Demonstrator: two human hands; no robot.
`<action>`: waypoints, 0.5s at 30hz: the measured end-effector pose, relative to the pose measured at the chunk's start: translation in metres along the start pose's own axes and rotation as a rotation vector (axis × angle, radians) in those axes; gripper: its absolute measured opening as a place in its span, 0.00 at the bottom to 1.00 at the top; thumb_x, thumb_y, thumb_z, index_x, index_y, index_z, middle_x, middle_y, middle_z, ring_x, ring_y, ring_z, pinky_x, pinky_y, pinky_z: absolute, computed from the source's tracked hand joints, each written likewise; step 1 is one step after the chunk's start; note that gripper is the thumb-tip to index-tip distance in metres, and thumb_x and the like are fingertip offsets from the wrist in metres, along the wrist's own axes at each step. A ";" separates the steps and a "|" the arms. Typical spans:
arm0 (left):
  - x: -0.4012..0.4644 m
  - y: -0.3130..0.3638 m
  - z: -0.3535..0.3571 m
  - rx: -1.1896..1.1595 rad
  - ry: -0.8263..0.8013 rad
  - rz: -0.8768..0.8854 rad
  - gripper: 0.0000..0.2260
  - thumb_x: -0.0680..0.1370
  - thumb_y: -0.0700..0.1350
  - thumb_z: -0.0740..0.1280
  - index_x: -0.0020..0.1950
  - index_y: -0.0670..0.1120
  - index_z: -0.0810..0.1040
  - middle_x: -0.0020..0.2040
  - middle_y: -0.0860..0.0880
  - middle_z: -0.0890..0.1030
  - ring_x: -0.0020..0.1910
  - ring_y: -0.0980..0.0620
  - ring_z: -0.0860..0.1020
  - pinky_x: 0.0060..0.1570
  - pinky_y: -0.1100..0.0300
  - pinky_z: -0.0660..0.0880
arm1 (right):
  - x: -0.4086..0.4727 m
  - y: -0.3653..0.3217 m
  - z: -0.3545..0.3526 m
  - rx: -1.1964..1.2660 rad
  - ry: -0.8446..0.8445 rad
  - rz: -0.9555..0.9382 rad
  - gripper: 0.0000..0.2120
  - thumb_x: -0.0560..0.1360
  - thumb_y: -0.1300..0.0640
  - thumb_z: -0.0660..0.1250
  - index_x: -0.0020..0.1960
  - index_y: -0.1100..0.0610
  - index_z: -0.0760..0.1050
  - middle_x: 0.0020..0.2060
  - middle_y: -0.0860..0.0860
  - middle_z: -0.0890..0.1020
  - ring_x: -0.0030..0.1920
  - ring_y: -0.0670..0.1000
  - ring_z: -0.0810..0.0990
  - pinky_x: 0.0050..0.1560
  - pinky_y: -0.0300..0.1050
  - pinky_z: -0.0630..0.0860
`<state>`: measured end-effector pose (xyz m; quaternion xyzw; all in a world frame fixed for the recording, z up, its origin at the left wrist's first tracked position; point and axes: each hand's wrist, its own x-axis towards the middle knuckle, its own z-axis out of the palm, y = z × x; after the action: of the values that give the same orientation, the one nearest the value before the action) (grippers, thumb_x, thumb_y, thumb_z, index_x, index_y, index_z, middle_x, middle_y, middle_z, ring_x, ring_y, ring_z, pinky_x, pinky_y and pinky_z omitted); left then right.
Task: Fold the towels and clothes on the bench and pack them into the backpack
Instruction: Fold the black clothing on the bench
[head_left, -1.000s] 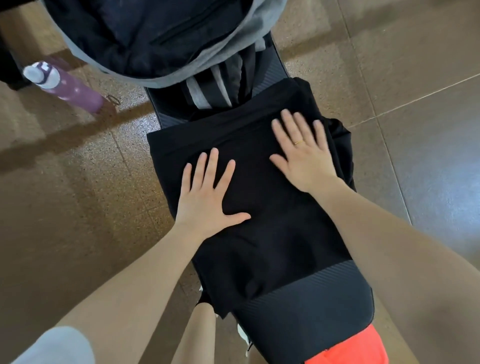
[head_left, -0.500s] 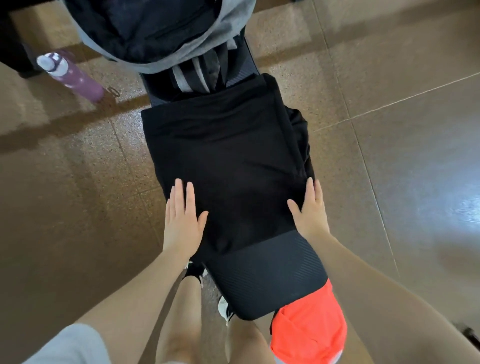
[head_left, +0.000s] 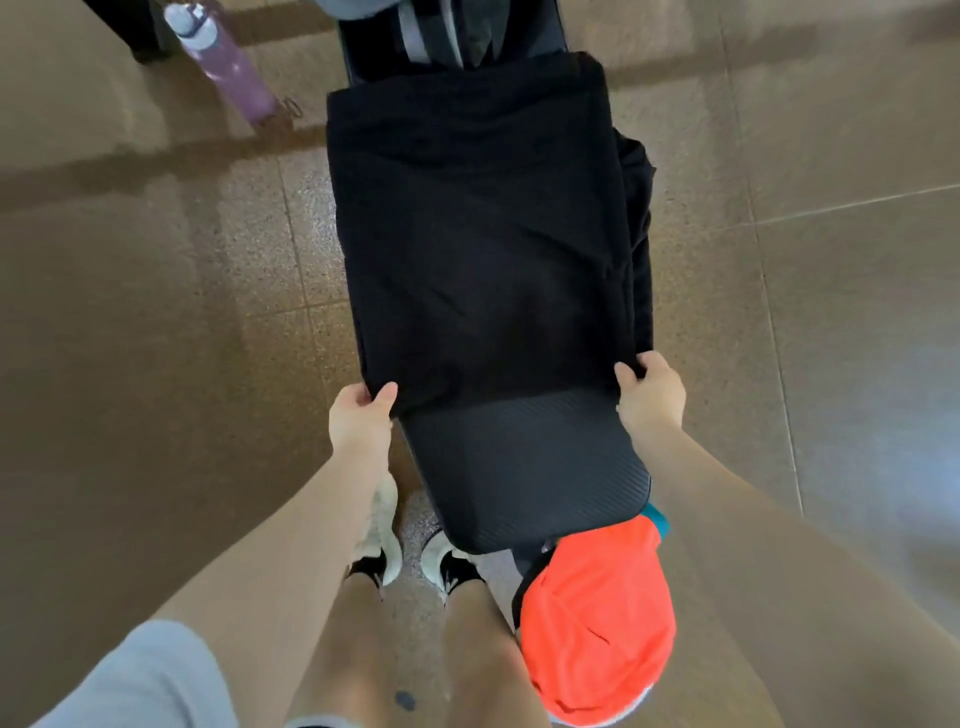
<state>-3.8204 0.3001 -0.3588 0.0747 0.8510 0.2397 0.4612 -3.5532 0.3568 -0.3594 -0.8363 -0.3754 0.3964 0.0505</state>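
A black garment (head_left: 483, 234) lies flat and folded along the black padded bench (head_left: 524, 467). My left hand (head_left: 361, 415) pinches its near left corner, thumb on top. Gripping the near right corner is my right hand (head_left: 649, 397). More black cloth (head_left: 639, 208) bunches out at the garment's right side. Only the bottom of the grey and black backpack (head_left: 447, 31) shows at the bench's far end, cut off by the top edge.
A purple water bottle (head_left: 223, 62) leans on the brown tiled floor left of the backpack. An orange cloth item (head_left: 597, 623) hangs below the bench's near end, by my right leg. My feet in black and white shoes (head_left: 415, 561) stand at the near end.
Both hands slid from flat on top of the garment back to its near edge and now grip the two near corners. The camera view has risen and tilted down.
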 end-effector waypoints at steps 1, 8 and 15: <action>-0.002 -0.001 -0.002 -0.029 -0.017 0.003 0.06 0.78 0.43 0.65 0.53 0.44 0.74 0.48 0.49 0.77 0.49 0.48 0.77 0.56 0.51 0.75 | -0.003 0.002 -0.001 0.064 0.007 0.004 0.13 0.79 0.55 0.60 0.61 0.59 0.71 0.52 0.57 0.78 0.46 0.56 0.79 0.53 0.55 0.77; -0.042 -0.001 -0.029 0.017 0.043 0.079 0.14 0.77 0.41 0.66 0.61 0.40 0.71 0.55 0.46 0.76 0.51 0.48 0.77 0.53 0.53 0.76 | -0.044 0.014 -0.026 0.507 0.184 0.149 0.07 0.77 0.61 0.62 0.54 0.57 0.68 0.47 0.53 0.77 0.32 0.47 0.78 0.42 0.44 0.78; -0.099 0.006 -0.077 0.237 0.008 0.271 0.11 0.76 0.38 0.66 0.54 0.47 0.68 0.48 0.46 0.76 0.41 0.50 0.76 0.44 0.57 0.70 | -0.112 0.022 -0.064 0.402 0.075 -0.003 0.08 0.77 0.64 0.57 0.49 0.52 0.71 0.46 0.53 0.79 0.23 0.40 0.75 0.35 0.33 0.72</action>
<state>-3.8284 0.2446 -0.2465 0.2417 0.8574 0.1979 0.4091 -3.5404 0.2797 -0.2541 -0.8230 -0.2877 0.4319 0.2311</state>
